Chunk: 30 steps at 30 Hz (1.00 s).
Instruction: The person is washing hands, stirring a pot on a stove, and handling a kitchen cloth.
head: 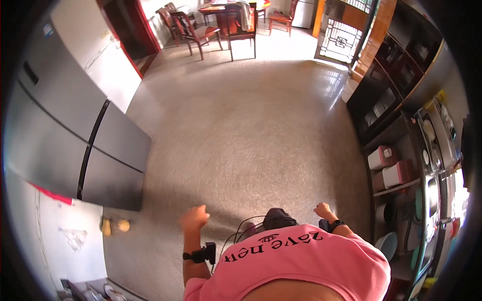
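Note:
My left hand (194, 217) hangs over the floor at the lower middle, its fingers curled in and nothing visible in them. It is slightly blurred. On that forearm sits a black strapped device (199, 256). Farther right, my right hand (323, 210) is also curled, with no object showing in it. A black band (336, 225) circles the right wrist. Between the hands, black cables (241, 229) loop out beside my pink shirt (301, 259). Bare tiled or polished floor (244, 131) lies before me, and neither hand touches anything.
A grey refrigerator (116, 150) stands at left, with squashes (107, 227) on the floor past it. At right run a dark cabinet (395, 67) and shelves holding pink-and-white containers (397, 174). Ahead are wooden chairs (196, 34), a table (214, 8) and an open lattice door (340, 37).

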### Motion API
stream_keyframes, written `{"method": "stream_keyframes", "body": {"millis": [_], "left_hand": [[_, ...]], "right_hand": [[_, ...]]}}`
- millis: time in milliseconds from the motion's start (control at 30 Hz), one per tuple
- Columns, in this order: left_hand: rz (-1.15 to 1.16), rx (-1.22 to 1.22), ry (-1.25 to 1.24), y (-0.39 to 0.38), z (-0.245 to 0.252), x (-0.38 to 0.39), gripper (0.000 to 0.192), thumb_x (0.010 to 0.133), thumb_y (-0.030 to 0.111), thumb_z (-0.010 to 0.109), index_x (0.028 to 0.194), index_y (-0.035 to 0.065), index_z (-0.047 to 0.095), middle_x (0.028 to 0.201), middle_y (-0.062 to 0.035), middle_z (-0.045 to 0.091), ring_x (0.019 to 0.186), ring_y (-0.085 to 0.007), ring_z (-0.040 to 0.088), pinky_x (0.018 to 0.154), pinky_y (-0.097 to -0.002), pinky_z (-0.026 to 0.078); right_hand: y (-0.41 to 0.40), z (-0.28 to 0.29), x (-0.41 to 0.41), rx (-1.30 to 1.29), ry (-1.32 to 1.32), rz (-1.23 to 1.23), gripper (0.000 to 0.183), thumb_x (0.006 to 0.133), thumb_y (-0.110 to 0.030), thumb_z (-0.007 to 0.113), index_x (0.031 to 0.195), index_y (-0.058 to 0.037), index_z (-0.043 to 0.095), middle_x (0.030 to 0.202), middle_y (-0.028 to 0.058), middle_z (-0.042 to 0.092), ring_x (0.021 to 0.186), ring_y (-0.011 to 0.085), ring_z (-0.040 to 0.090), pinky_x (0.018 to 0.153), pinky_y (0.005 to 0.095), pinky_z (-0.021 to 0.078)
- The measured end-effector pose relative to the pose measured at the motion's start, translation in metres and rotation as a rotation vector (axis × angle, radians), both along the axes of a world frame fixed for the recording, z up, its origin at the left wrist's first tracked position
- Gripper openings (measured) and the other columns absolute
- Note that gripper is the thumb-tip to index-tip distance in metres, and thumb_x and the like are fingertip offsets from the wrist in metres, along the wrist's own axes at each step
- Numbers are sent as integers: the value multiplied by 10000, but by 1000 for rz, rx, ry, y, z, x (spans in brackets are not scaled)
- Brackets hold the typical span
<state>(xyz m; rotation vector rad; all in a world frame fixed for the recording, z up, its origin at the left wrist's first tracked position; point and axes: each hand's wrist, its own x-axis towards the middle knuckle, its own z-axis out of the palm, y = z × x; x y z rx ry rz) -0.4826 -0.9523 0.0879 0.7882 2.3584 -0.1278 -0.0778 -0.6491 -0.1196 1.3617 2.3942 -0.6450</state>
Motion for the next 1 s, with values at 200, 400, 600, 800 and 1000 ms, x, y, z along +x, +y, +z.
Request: {"method": "stream_keyframes", "body": {"millis": [200, 400, 600, 800, 1000], "left_hand": [[-308, 268, -213, 115, -10, -42, 432, 738, 227, 487, 1140, 78, 427, 1110, -138, 471, 1028, -288, 443, 858, -375, 351], [-318, 386, -117, 174, -7, -126, 412, 739, 221, 501, 1116, 65, 445, 1052, -177, 497, 993, -305, 463, 821, -377, 374], [-191, 157, -9, 239, 30, -206, 419, 701, 195, 577, 1080, 52, 471, 1001, -182, 520, 951, -323, 483, 783, -378, 398], [-284, 119, -176, 289, -19, -282, 417, 696, 218, 580, 1070, 57, 486, 1014, -180, 515, 954, -318, 484, 790, -379, 393], [-334, 127, -162, 379, -28, -379, 403, 706, 213, 561, 1071, 59, 484, 1003, -184, 519, 952, -321, 483, 796, -381, 389]], "right_hand": [[34, -46, -37, -96, -105, 136, 376, 679, -319, 491, 778, 27, 598, 850, 224, 558, 864, 345, 522, 817, 365, 386], [119, -43, -115, -146, -164, -186, 420, 702, -356, 484, 853, 23, 585, 908, 233, 544, 919, 322, 513, 800, 371, 404], [221, -14, -269, -30, 84, -133, 293, 688, -216, 474, 775, 38, 590, 848, 239, 552, 821, 371, 532, 722, 419, 426], [269, 31, -422, -85, 422, 66, 299, 687, -241, 495, 785, 31, 573, 759, 218, 559, 753, 367, 531, 681, 428, 418], [318, 4, -474, -122, 148, 368, 283, 657, -185, 485, 810, 32, 581, 815, 212, 564, 769, 349, 540, 676, 416, 424]]}}
